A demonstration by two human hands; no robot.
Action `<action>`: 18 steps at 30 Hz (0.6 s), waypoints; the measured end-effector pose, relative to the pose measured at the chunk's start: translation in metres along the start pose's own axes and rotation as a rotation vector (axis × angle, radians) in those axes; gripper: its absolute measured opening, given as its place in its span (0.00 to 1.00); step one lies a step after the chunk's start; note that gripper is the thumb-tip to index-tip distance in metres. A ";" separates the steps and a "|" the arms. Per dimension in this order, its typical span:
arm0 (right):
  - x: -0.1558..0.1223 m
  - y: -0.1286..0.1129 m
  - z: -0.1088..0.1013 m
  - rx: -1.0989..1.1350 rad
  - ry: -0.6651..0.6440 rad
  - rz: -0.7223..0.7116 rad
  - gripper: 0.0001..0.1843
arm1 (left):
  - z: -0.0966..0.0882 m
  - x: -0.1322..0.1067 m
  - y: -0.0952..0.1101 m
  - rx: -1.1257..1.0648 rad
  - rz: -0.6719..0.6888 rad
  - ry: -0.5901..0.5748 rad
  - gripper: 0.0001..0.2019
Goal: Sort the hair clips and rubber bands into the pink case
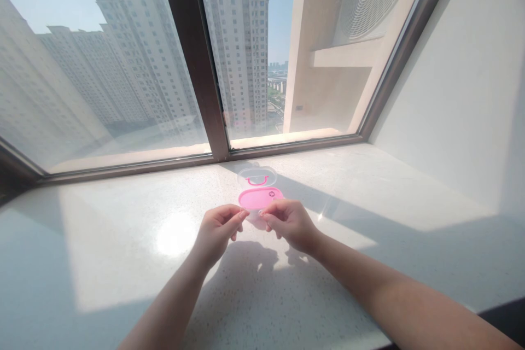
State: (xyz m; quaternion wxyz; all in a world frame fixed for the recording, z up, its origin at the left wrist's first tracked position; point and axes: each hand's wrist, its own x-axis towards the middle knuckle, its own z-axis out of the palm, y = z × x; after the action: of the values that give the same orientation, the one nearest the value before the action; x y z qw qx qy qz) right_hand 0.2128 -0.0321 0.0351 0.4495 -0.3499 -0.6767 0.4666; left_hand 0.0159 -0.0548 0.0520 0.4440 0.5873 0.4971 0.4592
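Observation:
My left hand (223, 228) and my right hand (290, 222) are raised a little above the sill, facing each other with a small gap between them. Thumb and forefinger are pinched together on both; anything between the fingertips is too small to make out. Just beyond the fingertips sits a pink oval box (256, 198), partly covered by my right hand. A small dark ring (271, 194) lies in its right end. Behind the box is its clear lid (241, 177), swung back, with a pink handle (258, 184).
The pale speckled windowsill (135, 268) carries bright sun patches and shadows. A dark window frame (192, 54) rises behind the box, with tall buildings and an outdoor fan unit beyond the glass. A white wall (459, 98) bounds the right side.

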 end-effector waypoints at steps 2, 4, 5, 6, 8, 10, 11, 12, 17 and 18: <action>0.000 -0.001 0.000 -0.002 -0.003 -0.004 0.09 | 0.000 0.000 0.000 0.009 0.001 -0.002 0.12; 0.000 -0.001 0.000 -0.001 -0.006 -0.003 0.09 | 0.001 0.000 0.000 0.010 0.000 -0.003 0.12; 0.000 -0.001 0.000 0.001 -0.005 0.000 0.09 | 0.001 -0.001 0.001 0.007 -0.002 -0.003 0.12; 0.000 -0.001 0.000 0.004 -0.005 0.003 0.09 | 0.001 -0.001 0.001 0.004 -0.005 -0.002 0.12; 0.000 0.000 0.000 0.005 -0.004 0.007 0.09 | 0.001 -0.001 0.001 0.000 -0.013 -0.001 0.12; 0.000 0.000 0.000 0.005 -0.004 0.007 0.09 | 0.001 -0.001 0.002 -0.002 -0.017 0.002 0.12; 0.000 0.000 0.000 0.004 -0.005 0.006 0.09 | 0.001 -0.001 0.002 -0.002 -0.018 0.003 0.12; 0.000 0.000 0.000 0.005 -0.004 0.006 0.09 | 0.002 -0.001 0.003 -0.002 -0.018 0.004 0.12; -0.001 0.000 0.000 0.005 -0.004 0.006 0.08 | 0.002 -0.001 0.002 -0.005 -0.017 0.003 0.12; -0.001 0.000 0.000 0.003 -0.004 0.004 0.08 | 0.002 -0.001 0.002 -0.005 -0.017 0.003 0.12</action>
State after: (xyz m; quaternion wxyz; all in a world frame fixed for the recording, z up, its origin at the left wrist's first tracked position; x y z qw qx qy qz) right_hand 0.2131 -0.0326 0.0349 0.4477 -0.3496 -0.6760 0.4694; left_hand 0.0179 -0.0559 0.0540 0.4486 0.5810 0.5017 0.4577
